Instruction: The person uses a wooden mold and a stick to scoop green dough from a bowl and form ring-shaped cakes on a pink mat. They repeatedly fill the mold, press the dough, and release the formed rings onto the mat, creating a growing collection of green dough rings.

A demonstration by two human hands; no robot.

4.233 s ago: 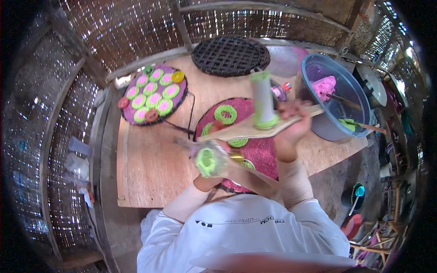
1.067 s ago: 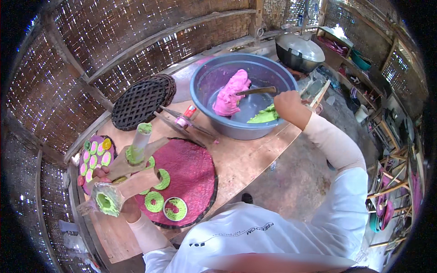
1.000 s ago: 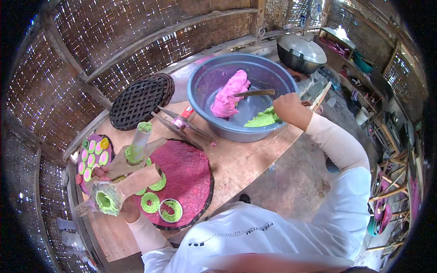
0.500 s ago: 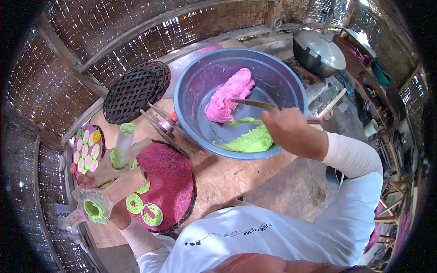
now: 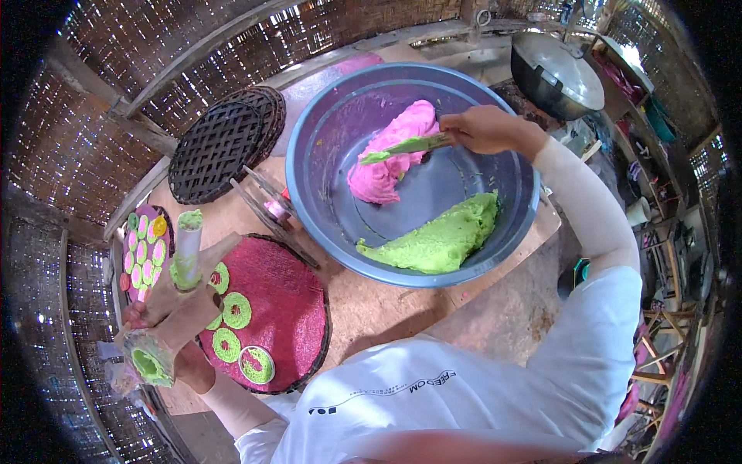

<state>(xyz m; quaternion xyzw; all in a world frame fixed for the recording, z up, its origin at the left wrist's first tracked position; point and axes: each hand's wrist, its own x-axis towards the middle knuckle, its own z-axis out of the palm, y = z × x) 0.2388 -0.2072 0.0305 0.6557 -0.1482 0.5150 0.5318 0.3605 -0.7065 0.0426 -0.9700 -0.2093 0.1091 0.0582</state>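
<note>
Woven walls (image 5: 185,39) ring the tub (image 5: 315,166). Over it, a light-looking stick (image 5: 438,141) with soft-looking dough (image 5: 398,148) is well gripped by its end in the right hand (image 5: 485,129), a press (image 5: 187,315) in the left hand (image 5: 195,368).

The left of 2 head-worn fisheye cameras looked forward and down, close over the white shirt (image 5: 471,406) and wooden surface (image 5: 359,298).

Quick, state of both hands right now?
Left hand: closed on the wooden tool, partly hidden by it.
Right hand: closed, holding the green-smeared spatula over the tub.
</note>
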